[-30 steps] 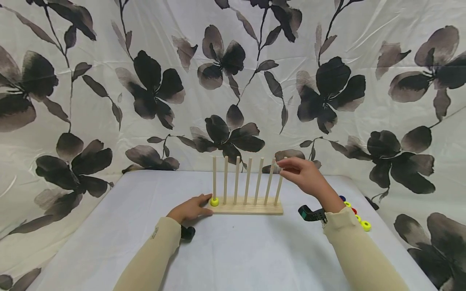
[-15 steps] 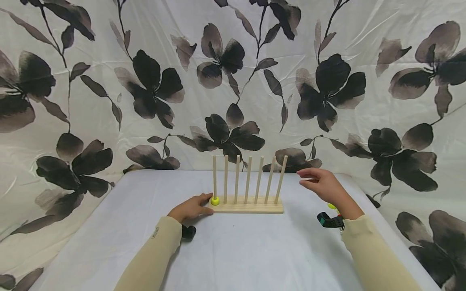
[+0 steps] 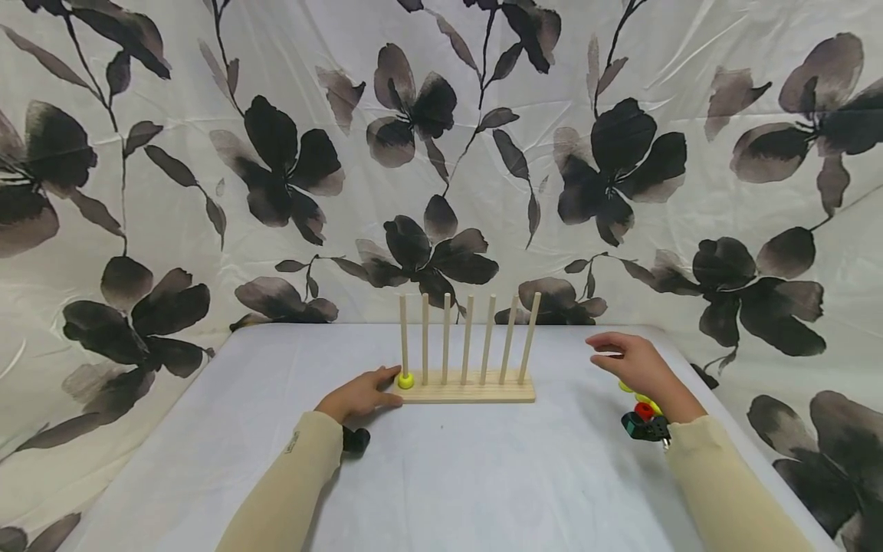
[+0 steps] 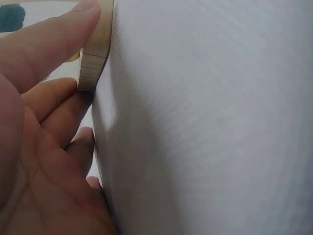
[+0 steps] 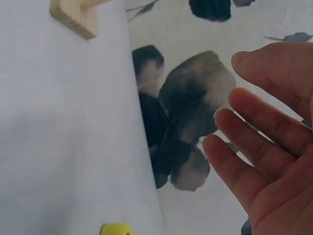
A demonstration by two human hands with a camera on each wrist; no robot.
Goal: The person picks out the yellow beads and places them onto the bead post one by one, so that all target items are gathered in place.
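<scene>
A wooden peg board (image 3: 465, 393) with several upright pegs stands on the table, and one yellow ring (image 3: 405, 381) sits low on its leftmost peg. My left hand (image 3: 359, 395) holds the board's left end, thumb at the front and fingers by the far corner. In the left wrist view the thumb lies against the board's edge (image 4: 95, 63). To the right of the board, my right hand (image 3: 638, 368) hovers over the table with nothing in it, fingers gently bent and apart. Partly behind its wrist are a red ring (image 3: 644, 412) and yellow rings (image 3: 625, 386).
The white-covered table (image 3: 441, 475) ends at a floral cloth backdrop (image 3: 441, 153). In the right wrist view a yellow ring (image 5: 116, 229) shows at the bottom, near the table's edge, and the board's corner (image 5: 73, 17) at the top.
My right hand has moved right and slightly down, away from the pegs toward the loose rings. My left hand stays on the board.
</scene>
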